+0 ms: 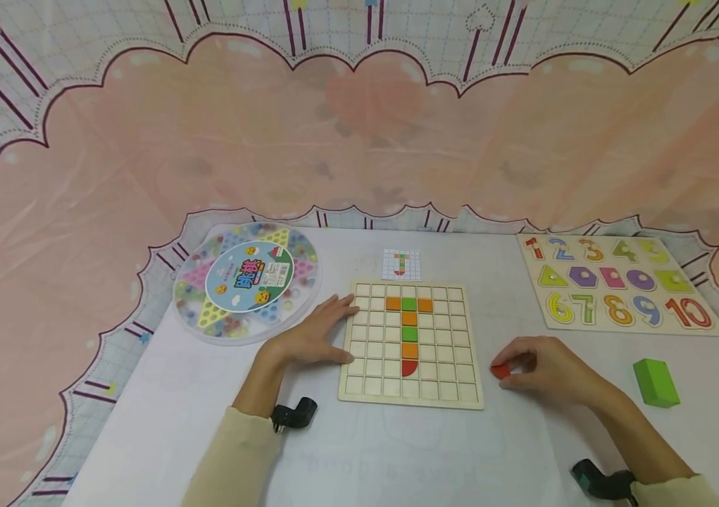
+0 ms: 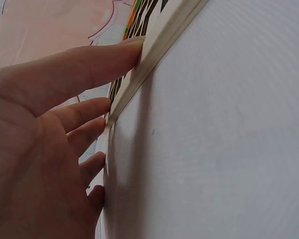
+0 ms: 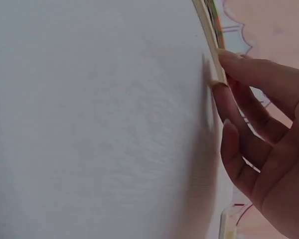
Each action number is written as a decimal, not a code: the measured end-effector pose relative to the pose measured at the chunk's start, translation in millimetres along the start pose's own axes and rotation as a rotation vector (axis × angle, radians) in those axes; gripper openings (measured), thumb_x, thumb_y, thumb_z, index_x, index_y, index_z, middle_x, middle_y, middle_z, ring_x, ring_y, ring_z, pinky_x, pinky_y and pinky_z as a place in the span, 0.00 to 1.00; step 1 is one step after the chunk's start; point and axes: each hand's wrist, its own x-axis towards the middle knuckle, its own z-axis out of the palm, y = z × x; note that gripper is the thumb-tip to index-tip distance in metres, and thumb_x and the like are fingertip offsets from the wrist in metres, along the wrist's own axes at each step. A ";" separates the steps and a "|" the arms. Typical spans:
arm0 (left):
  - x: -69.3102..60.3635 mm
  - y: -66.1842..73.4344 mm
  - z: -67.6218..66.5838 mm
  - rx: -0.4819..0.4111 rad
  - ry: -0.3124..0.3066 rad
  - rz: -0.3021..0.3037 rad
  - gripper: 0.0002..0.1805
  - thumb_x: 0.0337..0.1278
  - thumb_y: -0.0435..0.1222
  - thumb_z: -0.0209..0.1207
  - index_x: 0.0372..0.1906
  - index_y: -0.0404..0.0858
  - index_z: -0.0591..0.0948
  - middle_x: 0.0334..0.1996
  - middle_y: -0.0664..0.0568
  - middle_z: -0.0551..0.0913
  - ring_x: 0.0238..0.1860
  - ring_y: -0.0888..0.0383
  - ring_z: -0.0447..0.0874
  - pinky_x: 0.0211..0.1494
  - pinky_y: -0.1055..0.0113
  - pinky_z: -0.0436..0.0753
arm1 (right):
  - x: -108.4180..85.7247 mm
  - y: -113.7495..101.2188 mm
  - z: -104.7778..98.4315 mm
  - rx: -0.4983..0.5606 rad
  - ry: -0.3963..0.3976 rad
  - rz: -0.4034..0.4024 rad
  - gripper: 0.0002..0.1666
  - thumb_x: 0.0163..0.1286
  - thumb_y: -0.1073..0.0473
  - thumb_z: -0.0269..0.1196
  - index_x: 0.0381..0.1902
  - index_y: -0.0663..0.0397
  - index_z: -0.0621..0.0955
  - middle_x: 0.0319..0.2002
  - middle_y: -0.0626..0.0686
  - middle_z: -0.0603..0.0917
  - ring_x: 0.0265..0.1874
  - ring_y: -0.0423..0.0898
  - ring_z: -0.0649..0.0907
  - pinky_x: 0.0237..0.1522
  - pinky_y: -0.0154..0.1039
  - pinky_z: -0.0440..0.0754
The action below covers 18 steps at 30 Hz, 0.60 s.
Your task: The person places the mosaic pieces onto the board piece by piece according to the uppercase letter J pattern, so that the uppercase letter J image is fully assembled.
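Observation:
A wooden grid board (image 1: 410,404) lies flat on the white table. Orange and green square tiles form a T in its cells, with a red rounded tile (image 1: 409,368) at the foot. My left hand (image 1: 311,339) touches the board's left edge with its thumb and fingertips, the fingers spread and fairly straight. In the left wrist view the thumb (image 2: 104,62) rests against the board's side. Right of the board, my right hand (image 1: 552,367) pinches a small red tile (image 1: 501,371) between thumb and fingers; its shape is mostly covered.
Behind the board lies a small pattern card (image 1: 401,265) with a similar coloured figure. A round Chinese checkers set (image 1: 248,278) sits at the back left. At the back right is a number puzzle board (image 1: 600,290), with a green block (image 1: 655,383) nearer the front.

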 end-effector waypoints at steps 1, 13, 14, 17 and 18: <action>0.2 0.2 0.0 0.002 -0.001 -0.003 0.47 0.50 0.39 0.71 0.77 0.39 0.64 0.85 0.48 0.48 0.86 0.43 0.34 0.86 0.41 0.44 | 0.2 -0.3 -1.3 0.011 0.005 -0.013 0.14 0.57 0.57 0.76 0.42 0.42 0.89 0.40 0.43 0.89 0.36 0.35 0.81 0.40 0.27 0.80; 0.2 -1.0 0.4 0.001 -0.001 -0.001 0.47 0.51 0.39 0.71 0.77 0.38 0.64 0.85 0.47 0.48 0.86 0.42 0.35 0.86 0.40 0.44 | 10.7 -13.1 -7.3 0.092 0.034 -0.065 0.11 0.60 0.61 0.74 0.42 0.47 0.90 0.45 0.49 0.89 0.41 0.31 0.82 0.42 0.25 0.84; 0.2 -1.1 0.4 0.002 -0.001 -0.002 0.48 0.51 0.40 0.71 0.77 0.38 0.64 0.85 0.47 0.48 0.86 0.42 0.35 0.86 0.40 0.44 | 12.7 -14.3 -6.8 0.095 0.031 -0.062 0.11 0.60 0.61 0.74 0.42 0.47 0.90 0.46 0.49 0.89 0.42 0.30 0.83 0.43 0.25 0.84; 0.0 -0.8 0.2 0.004 -0.003 -0.012 0.47 0.51 0.39 0.71 0.78 0.39 0.64 0.85 0.48 0.48 0.86 0.43 0.34 0.86 0.41 0.44 | 20.0 -18.8 -4.0 0.109 0.014 -0.068 0.11 0.61 0.60 0.74 0.43 0.48 0.91 0.47 0.50 0.90 0.44 0.31 0.84 0.45 0.25 0.85; 0.2 -0.7 0.1 0.005 -0.002 -0.009 0.47 0.51 0.39 0.71 0.77 0.39 0.64 0.85 0.48 0.48 0.86 0.43 0.34 0.86 0.40 0.44 | 22.7 -20.7 -2.7 0.116 0.009 -0.072 0.11 0.61 0.60 0.74 0.43 0.48 0.91 0.47 0.50 0.90 0.44 0.31 0.84 0.45 0.25 0.85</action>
